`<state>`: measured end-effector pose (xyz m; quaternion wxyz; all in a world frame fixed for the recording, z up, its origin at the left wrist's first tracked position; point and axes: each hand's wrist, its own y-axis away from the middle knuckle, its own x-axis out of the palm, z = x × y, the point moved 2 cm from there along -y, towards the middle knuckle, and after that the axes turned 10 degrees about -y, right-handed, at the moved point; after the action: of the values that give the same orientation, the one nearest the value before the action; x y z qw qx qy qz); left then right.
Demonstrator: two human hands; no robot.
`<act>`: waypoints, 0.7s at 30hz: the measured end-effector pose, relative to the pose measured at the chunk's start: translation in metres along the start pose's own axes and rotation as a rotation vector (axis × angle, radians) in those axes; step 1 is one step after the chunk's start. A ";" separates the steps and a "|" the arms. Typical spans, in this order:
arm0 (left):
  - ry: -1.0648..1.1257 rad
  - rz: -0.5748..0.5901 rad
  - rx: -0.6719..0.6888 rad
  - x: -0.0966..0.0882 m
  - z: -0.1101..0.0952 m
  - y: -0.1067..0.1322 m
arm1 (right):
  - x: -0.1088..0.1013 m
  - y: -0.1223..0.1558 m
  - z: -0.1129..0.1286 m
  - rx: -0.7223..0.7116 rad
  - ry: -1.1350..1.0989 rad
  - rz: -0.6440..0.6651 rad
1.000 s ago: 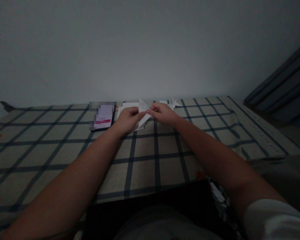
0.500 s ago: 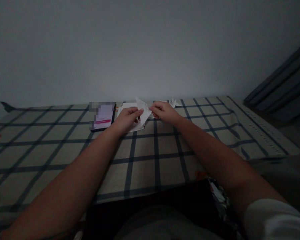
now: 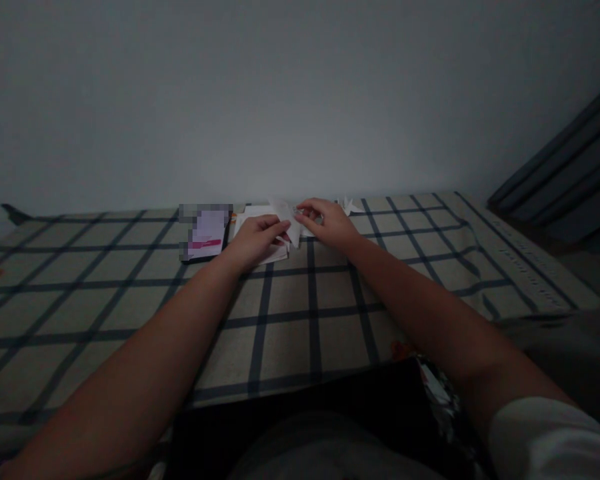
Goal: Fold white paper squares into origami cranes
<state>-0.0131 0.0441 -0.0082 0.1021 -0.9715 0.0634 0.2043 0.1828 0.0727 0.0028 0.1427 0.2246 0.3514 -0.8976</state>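
Observation:
A white sheet of folded paper (image 3: 293,231), creased into pointed flaps, stands tilted between my hands, above a stack of papers. My left hand (image 3: 256,239) pinches its left side between thumb and fingers. At the paper's right edge is my right hand (image 3: 330,221), its fingers curved and its thumb and forefinger a little apart; whether the tips touch the paper is hard to make out. Beneath and beside my left hand lies the stack of white papers (image 3: 275,255), partly covered by it. Behind my right hand sits a small white folded-paper figure (image 3: 349,207) with pointed tips.
A phone or tablet (image 3: 207,233) with a lit, partly blurred screen lies left of the papers. Checked cloth (image 3: 290,347) covers the table, which meets a plain wall (image 3: 300,100) at the back. A dark curtain (image 3: 570,153) hangs on the right.
The folded paper has turned and looks narrower, its lower point now further right. My right thumb and forefinger have loosened from their pinch on its right edge. My left hand keeps its hold.

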 end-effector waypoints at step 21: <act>0.092 0.008 0.021 0.003 -0.001 0.002 | 0.002 0.001 0.001 0.036 0.000 0.046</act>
<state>-0.0104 0.0420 -0.0086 0.1083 -0.9785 0.0740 0.1593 0.1816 0.0709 0.0020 0.1595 0.2351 0.3299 -0.9002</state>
